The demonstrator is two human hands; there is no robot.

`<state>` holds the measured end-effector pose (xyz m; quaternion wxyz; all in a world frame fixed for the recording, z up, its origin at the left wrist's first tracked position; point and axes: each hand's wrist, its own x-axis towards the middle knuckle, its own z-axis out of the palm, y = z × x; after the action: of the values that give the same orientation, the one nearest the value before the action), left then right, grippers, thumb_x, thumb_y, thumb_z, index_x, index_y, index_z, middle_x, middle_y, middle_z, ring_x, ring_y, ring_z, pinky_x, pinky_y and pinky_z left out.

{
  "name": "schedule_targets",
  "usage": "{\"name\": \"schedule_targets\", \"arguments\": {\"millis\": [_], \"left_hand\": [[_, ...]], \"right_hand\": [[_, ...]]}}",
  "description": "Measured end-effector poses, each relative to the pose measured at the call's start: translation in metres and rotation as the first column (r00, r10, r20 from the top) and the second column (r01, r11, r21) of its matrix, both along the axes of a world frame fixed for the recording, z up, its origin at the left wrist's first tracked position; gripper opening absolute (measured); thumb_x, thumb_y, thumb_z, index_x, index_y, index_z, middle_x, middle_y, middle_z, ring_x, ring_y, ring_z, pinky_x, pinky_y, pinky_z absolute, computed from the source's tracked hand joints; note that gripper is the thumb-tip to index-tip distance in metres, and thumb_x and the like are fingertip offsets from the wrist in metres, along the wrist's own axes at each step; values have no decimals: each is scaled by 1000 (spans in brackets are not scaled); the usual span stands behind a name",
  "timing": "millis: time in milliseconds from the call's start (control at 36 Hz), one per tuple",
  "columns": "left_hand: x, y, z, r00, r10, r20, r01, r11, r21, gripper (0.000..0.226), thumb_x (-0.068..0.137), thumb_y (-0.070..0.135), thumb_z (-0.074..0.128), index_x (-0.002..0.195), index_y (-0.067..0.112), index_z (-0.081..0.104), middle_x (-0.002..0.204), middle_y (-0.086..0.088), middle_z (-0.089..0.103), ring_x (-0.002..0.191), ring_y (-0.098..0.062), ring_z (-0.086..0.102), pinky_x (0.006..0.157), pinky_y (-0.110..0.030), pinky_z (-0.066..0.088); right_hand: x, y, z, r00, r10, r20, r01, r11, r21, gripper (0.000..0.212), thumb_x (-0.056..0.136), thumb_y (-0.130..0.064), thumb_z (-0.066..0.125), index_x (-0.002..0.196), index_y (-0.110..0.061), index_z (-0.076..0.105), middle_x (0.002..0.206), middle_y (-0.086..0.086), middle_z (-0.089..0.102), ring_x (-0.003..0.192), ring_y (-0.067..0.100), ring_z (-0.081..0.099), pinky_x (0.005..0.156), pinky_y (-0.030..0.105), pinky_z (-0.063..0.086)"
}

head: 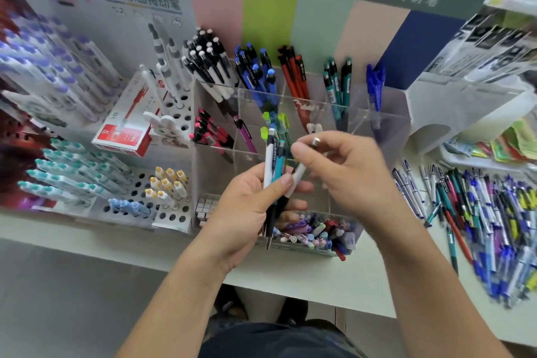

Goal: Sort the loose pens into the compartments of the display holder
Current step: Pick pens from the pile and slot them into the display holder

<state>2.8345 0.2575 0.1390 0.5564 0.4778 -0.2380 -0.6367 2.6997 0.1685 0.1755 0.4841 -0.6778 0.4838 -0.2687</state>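
**Pens in both hands above the clear holder**

I see my left hand (255,200) wrapped around a small bunch of pens (273,171), thumb pressed across their barrels. One is white with a metal clip and dark lettering, one teal; their tips point down toward me, and a metal tip shows below my palm. My right hand (345,171) pinches one white pen (299,173) between thumb and forefinger; it slants across, its dark lower end against the left-hand bunch and a shiny silver cap at its upper end. That hand is blurred, so I cannot read the grip more finely.

Both hands hover over the display holder (377,119), a clear, hard-walled acrylic box split into square cells. The back row holds upright groups: black-and-white pens (207,67), blue pens (257,75), orange-red pens (293,73), dark green pens (338,81) and a few bright blue ones (375,87). A nearer cell holds pink-and-black pens (210,131); translucent green and blue clips show just behind my left fingers. The front tray is full of small mixed pieces, too jumbled to name.

On the pale, smooth counter (334,279), to my right, lies the loose pile of pens (488,221), mostly blue, white and black, spread flat. To my left stands a white perforated rack (177,212) with yellow-capped pens, and a red and white box (125,131).
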Motion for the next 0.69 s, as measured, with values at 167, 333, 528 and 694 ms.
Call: {"name": "schedule_targets", "arguments": {"millis": [167, 333, 528, 694], "left_hand": [[5, 0, 4, 999, -31, 15, 31, 999, -12, 30, 95, 22, 57, 119, 7, 68, 102, -19, 76, 80, -23, 74, 71, -31, 63], [19, 5, 7, 984, -94, 153, 89, 995, 44, 21, 103, 21, 53, 117, 12, 66, 88, -10, 75, 67, -23, 70, 53, -27, 58], [25, 6, 0, 822, -62, 566, 90, 996, -22, 16, 103, 18, 56, 107, 26, 69, 66, -16, 55, 48, -13, 43, 46, -23, 38], [46, 11, 1, 756, 11, 655, 44, 997, -68, 12, 101, 29, 58, 97, 19, 63, 62, 9, 44, 53, -9, 41, 51, -21, 36]], "right_hand": [[15, 2, -4, 945, -97, 312, -9, 947, 320, 17, 98, -12, 63, 92, -3, 77, 68, 10, 62, 46, 8, 49, 43, 17, 38], [10, -17, 8, 955, -95, 279, 44, 982, 182, 18, 100, -16, 62, 93, -8, 77, 66, 3, 55, 50, 9, 42, 42, 16, 33], [30, -14, 15, 970, 244, 16, -245, 967, 65, 12, 90, -16, 76, 86, -5, 78, 50, -6, 57, 39, 4, 46, 43, 13, 36], [40, -22, 24, 986, 107, 131, -103, 994, -33, 16, 92, -15, 74, 83, -2, 73, 52, 11, 59, 37, 17, 52, 40, 29, 45]]}}
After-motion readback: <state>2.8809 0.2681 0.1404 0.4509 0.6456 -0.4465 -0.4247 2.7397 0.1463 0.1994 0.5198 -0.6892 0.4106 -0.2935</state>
